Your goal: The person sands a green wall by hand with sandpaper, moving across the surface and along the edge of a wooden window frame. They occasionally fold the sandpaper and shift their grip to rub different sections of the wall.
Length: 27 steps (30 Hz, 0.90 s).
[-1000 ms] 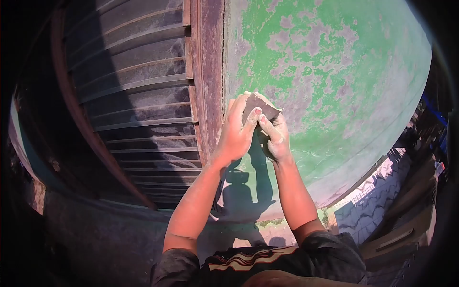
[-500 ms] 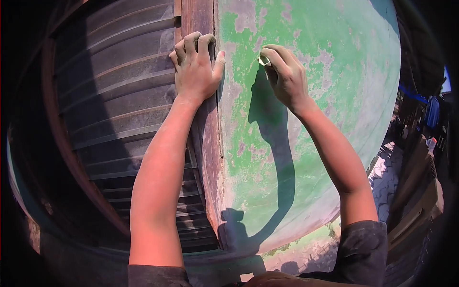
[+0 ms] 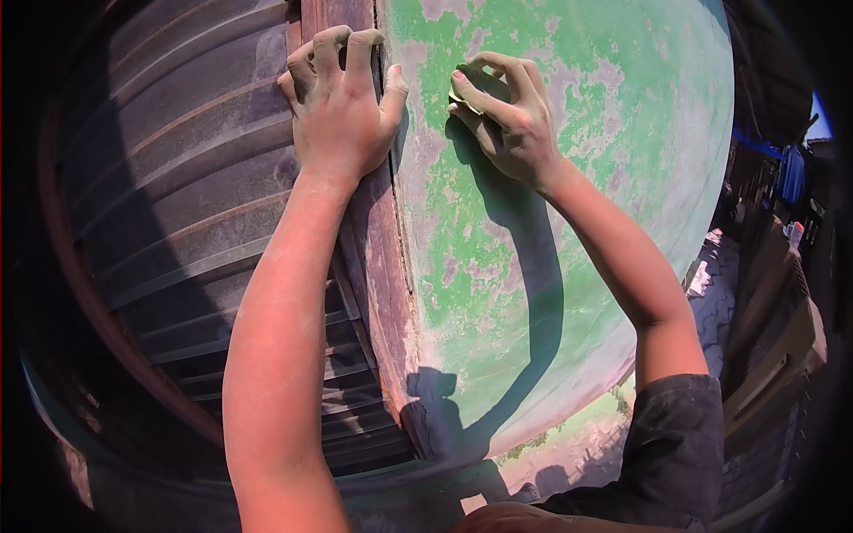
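My left hand [image 3: 342, 124] braces on the weathered wooden window frame [image 3: 378, 258], its bent fingers hooked over the wood and its thumb along the right edge beside the wall. Against the green wall [image 3: 613, 195], whose paint is worn off in grey patches, my right hand [image 3: 520, 120] pinches a folded piece of sandpaper [image 3: 465, 104] between thumb and fingers. Part of the sheet is hidden by the fingers. Pale dust coats the fingers of both hands.
Left of the frame are dark louvre slats [image 3: 191, 160], partly shaded. My arm's shadow [image 3: 542, 302] falls across the wall. Beyond the wall's right edge are paving [image 3: 711, 306], a wooden plank structure [image 3: 777, 355] and a blue cloth [image 3: 791, 173].
The view has shifted, so both hands appear higher and further left. My right hand has turned, showing more of the sandpaper between thumb and fingers. My left hand still grips the frame.
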{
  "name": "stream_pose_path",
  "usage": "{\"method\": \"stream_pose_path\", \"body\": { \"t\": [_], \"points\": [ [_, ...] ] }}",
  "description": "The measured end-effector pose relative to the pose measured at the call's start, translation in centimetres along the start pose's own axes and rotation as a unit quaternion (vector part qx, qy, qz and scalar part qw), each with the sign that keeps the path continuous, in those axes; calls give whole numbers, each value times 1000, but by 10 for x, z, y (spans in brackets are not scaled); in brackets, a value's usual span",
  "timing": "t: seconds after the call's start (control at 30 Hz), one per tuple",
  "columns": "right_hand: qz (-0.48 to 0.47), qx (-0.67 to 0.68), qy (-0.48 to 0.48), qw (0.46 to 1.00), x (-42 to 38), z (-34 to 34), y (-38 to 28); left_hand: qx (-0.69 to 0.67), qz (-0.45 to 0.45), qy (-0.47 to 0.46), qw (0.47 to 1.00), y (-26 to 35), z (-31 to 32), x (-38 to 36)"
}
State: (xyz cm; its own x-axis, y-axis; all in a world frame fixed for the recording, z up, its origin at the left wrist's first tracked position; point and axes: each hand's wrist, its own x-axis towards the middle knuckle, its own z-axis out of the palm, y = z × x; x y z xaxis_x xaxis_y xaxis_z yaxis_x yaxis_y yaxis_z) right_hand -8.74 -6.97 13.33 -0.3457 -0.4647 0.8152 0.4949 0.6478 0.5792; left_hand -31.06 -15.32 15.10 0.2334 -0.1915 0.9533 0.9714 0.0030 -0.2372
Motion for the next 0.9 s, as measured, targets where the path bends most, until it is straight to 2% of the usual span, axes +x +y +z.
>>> {"method": "stream_pose_path", "body": {
  "t": [0.03,0.1,0.17,0.23,0.3,0.37,0.4,0.47,0.5,0.57,0.63,0.7,0.8,0.87,0.9],
  "points": [
    [16,4,-1,1000,-4,2,-10,-2,-2,-3,1000,0,1,-1],
    [-65,25,-90,994,-13,-5,-29,7,9,13,1000,-1,2,0],
    [-102,5,-84,991,-9,-9,-23,3,0,-1,1000,0,0,-1],
    [-56,-34,-76,995,2,-19,-11,-4,-10,-12,1000,0,0,0],
    [-4,-7,-29,1000,12,-23,0,-5,-9,-12,1000,0,0,-1],
    [54,62,-48,995,21,-32,2,-3,-10,0,1000,0,1,-1],
    [52,61,-52,995,27,-39,-1,-3,-5,5,1000,-1,1,-1],
    [147,132,-115,973,34,-52,-12,-4,0,5,1000,0,1,-1],
    [148,134,-117,973,32,-52,-14,-2,-1,-3,1000,0,0,-2],
    [76,90,-164,979,31,-48,-15,2,-1,-8,1000,0,-1,-1],
    [74,71,-164,981,37,-44,-16,8,10,-2,1000,0,0,-1],
    [124,19,-116,985,45,-38,-14,22,14,-2,1000,-2,1,-1],
    [129,36,-79,988,45,-27,-17,44,16,-17,999,2,1,-2],
    [111,42,-113,987,34,-23,-33,59,12,-27,998,6,-2,3],
    [116,46,-129,984,29,-23,-41,64,-13,-105,992,12,-7,9]
  ]
}}
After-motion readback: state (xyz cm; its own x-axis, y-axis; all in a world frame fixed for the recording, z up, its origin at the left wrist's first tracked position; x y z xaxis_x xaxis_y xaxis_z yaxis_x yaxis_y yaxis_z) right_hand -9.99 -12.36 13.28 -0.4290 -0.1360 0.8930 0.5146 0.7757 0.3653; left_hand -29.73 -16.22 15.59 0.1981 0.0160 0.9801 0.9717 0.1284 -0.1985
